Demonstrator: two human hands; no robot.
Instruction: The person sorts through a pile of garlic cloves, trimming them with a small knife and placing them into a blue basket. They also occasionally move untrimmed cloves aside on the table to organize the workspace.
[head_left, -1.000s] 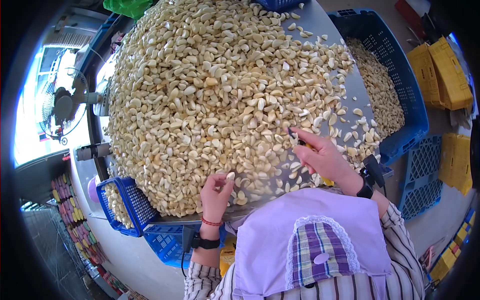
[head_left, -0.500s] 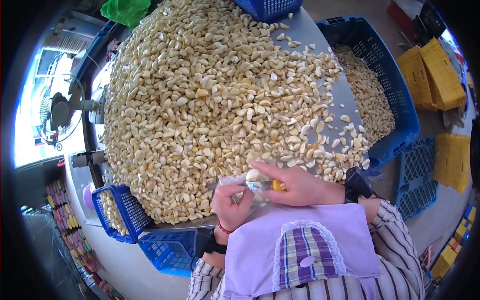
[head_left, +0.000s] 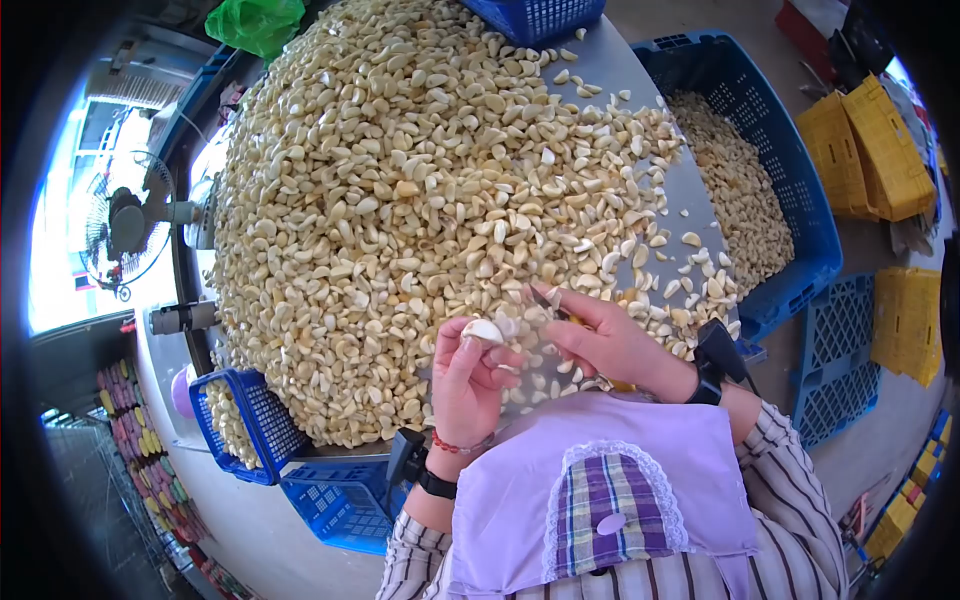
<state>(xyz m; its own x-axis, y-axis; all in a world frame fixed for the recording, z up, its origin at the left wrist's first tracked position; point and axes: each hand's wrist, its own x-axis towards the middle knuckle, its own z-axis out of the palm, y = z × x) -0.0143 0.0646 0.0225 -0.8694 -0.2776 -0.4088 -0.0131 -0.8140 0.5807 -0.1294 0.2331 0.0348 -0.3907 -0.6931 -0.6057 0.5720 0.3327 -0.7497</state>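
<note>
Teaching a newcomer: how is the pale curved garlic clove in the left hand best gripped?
Probably across its plump middle, pinched from beneath as the left hand does; the pale curved garlic clove tapers, leaving its ends clear for the small knife.

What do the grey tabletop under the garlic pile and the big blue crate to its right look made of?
Grey tabletop: apparently sheet metal, likely stainless steel; smooth, dull sheen. Big blue crate: moulded plastic by the look; uniform colour, lattice walls.
</note>
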